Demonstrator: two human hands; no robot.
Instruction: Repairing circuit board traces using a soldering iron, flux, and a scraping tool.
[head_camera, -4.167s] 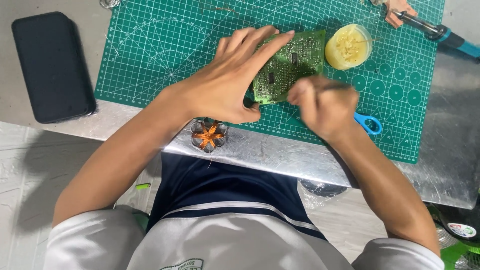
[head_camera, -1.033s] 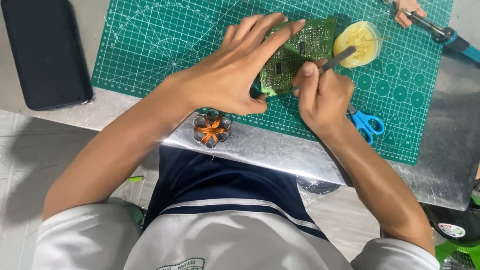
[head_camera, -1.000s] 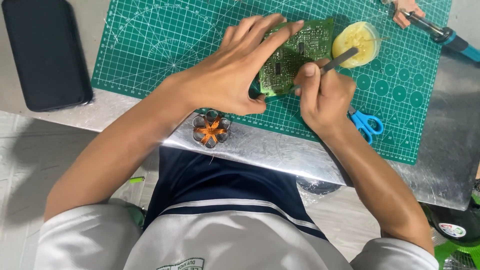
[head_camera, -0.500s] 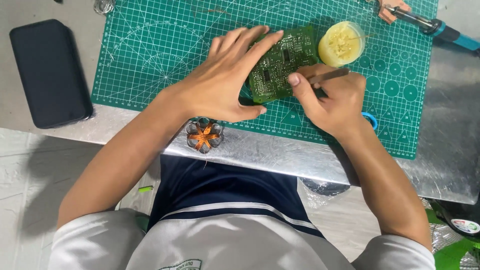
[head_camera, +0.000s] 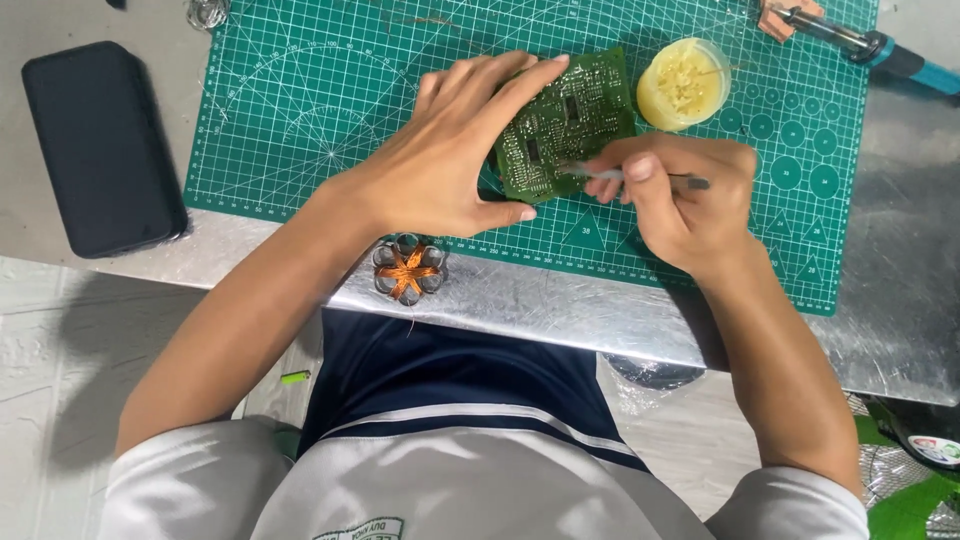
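Note:
A green circuit board (head_camera: 570, 125) lies tilted on the green cutting mat (head_camera: 300, 110). My left hand (head_camera: 450, 150) presses on the board's left part, fingers spread over it and thumb under its lower edge. My right hand (head_camera: 690, 200) holds thin metal tweezers (head_camera: 600, 174) whose tip touches the board's lower right area. A round tub of yellow paste (head_camera: 684, 84) stands just right of the board.
A soldering iron with a blue handle (head_camera: 880, 55) lies at the mat's top right. A black phone-like slab (head_camera: 100, 145) rests left of the mat. A small copper-wound coil (head_camera: 407, 270) sits at the metal table's front edge (head_camera: 560, 320).
Over the frames my right hand went toward the yellow tub with the tweezers, then came back down to the board's lower right. My left hand stayed on the board.

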